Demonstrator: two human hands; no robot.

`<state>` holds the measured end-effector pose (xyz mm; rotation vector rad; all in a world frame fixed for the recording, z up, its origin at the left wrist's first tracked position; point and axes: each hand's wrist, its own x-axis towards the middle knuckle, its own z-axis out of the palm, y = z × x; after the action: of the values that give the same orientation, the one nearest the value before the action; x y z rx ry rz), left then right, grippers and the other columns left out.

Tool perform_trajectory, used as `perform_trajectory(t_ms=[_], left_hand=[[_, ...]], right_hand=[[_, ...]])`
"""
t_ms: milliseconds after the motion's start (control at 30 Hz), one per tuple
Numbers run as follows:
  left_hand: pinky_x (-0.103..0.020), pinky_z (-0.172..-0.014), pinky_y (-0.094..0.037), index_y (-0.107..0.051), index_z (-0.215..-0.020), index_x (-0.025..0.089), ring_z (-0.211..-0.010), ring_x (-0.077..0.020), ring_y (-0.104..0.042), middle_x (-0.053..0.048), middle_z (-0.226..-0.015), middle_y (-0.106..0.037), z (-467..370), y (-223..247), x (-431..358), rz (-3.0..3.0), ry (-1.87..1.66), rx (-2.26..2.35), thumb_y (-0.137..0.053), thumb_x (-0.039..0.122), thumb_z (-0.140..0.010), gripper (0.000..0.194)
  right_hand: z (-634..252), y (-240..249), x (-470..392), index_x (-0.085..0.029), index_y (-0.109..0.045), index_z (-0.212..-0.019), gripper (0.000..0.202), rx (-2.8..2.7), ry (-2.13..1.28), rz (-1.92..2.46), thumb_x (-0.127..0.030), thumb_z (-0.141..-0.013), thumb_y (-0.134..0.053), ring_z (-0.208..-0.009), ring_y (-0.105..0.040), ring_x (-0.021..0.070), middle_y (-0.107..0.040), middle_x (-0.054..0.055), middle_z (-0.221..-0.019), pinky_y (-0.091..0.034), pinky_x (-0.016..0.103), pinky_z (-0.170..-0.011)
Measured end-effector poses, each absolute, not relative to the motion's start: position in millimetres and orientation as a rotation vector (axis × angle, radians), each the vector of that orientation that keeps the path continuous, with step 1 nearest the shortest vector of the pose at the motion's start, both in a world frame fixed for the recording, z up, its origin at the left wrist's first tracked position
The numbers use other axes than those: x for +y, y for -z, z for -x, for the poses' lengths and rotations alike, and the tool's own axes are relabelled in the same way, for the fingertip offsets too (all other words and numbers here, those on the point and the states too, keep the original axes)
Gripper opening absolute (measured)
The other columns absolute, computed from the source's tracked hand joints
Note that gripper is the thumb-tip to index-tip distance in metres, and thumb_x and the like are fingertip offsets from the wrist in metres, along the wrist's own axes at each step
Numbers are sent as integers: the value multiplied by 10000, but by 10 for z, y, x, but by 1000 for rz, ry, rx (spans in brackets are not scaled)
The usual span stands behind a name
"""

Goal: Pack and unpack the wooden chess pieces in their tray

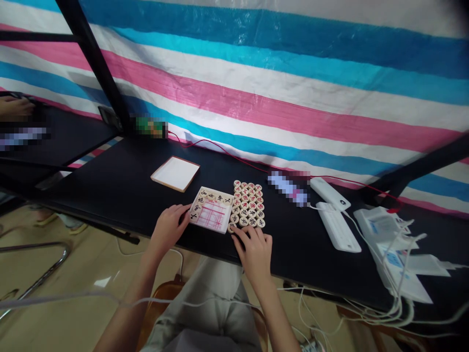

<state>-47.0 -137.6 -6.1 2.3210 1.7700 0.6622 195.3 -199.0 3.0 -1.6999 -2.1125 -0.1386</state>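
A shallow white box (226,224) sits in front of me on the black table. Inside, several round xiangqi pieces (211,196) line its far and left sides, over a sheet with red and purple lines. My left hand (171,224) grips the box's left edge with thumb and fingers. Right beside the box stands a block of xiangqi pieces (252,206), red characters in the far rows and black ones nearer. My right hand (255,244) is at its near left corner, its fingers closed around a single xiangqi piece (231,227), partly hidden.
A box lid (176,173) lies behind and left of the box. White power strips (339,227) and tangled cables (399,278) occupy the right side. A red cable (220,149) runs along the back. Another person's hand (14,106) shows at far left.
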Motion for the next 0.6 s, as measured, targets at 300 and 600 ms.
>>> perform_trajectory(t_ms=[300,600], left_hand=[[-325,-800,-422,-599,-1086,182,-872,-193,-561,-72,-957,-642,473,75,-1386,-2328,-669,1771,-338,329,-889,359],[-367,-862,-417,-600,-1109,183,-973,-223,-556,-85,-1039,-644,485,122,-1386,-2314,-695,1778,-353,354,-887,373]], right_hand=[[-1955,-18,-1979,-278,-633,-1006,193,-2041,81,1647,-256,-862,-506,-807,-490,161,-615,22,-871,-241,309,-677],[-1938,-143,-1930,-270,-631,-991,188,-2014,58,1577,-265,-860,-495,-842,-511,156,-609,22,-908,-260,304,-701]])
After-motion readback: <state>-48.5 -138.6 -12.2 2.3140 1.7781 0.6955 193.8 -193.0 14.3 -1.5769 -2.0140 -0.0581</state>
